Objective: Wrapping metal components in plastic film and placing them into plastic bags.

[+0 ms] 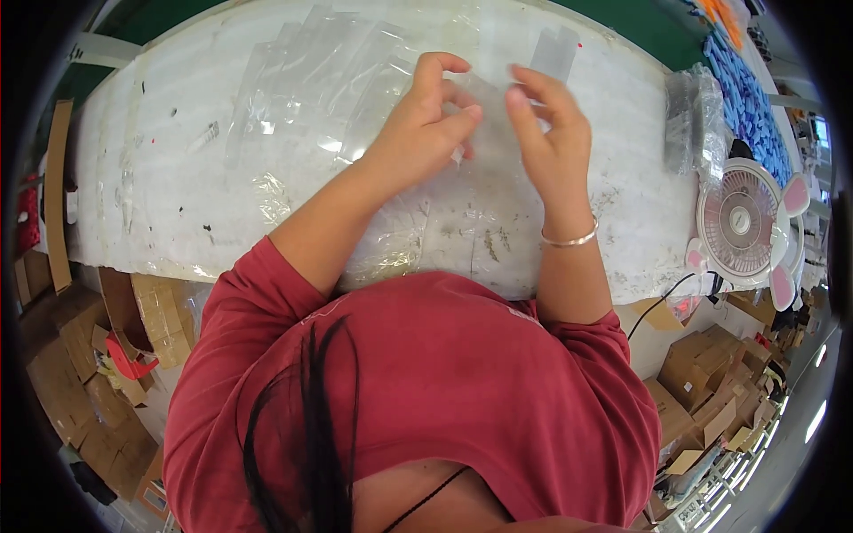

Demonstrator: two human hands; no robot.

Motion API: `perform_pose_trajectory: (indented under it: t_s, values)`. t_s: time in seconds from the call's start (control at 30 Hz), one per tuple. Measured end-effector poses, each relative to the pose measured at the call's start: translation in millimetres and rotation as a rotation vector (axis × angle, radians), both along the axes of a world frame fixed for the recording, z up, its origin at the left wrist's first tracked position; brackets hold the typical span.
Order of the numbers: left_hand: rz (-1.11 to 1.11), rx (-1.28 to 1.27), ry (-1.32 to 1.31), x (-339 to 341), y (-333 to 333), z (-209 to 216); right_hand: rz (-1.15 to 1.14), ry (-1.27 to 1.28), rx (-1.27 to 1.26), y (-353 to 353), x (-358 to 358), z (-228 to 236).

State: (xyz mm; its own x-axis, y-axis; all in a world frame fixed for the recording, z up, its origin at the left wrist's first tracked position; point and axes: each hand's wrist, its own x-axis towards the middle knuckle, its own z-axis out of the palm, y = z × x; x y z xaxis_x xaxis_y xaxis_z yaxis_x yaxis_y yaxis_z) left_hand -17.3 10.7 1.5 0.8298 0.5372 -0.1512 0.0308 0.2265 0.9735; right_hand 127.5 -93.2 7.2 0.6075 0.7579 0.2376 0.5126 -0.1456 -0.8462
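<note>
Over the far middle of the table, my left hand [431, 124] has its fingers curled, with the thumb close to the middle fingers. A clear plastic sheet [493, 164], hard to make out, lies or hangs between my hands and seems to run into the left one. My right hand [553, 124], with a bracelet [570, 238] on its wrist, is just to the right. Its fingers are slightly bent and apart, somewhat blurred, and nothing shows in them. Several overlapping clear plastic bags [311, 80] lie flat beyond my left hand. A greyish translucent strip [554, 55] lies beyond my right hand.
The table [178, 195] has a white, scuffed, taped cover. At its right stand a small fan [739, 218] with pink ears, a clear plastic bundle [693, 120] and a heap of blue items [748, 107]. Cardboard boxes [702, 369] fill the floor on the right, with more boxes [89, 391] on the left.
</note>
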Motion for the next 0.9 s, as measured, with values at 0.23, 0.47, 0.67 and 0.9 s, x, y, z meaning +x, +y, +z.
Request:
perform_pose_trajectory:
  t_s: [0.23,0.47,0.67,0.9]
  values:
    - [0.195,0.964,0.337,10,3,-3,-0.378,-0.414,-0.495,-10,74,-26]
    - [0.234,0.479,-0.070,16,-8,10,0.078,0.552,0.118,-10,20,8]
    - [0.004,-0.166,-0.268,5,-5,7,0.101,0.010,0.263,-2,-3,16]
    - [-0.219,-0.149,-0.172,2,-6,4,0.056,-0.200,0.098,-5,1,15]
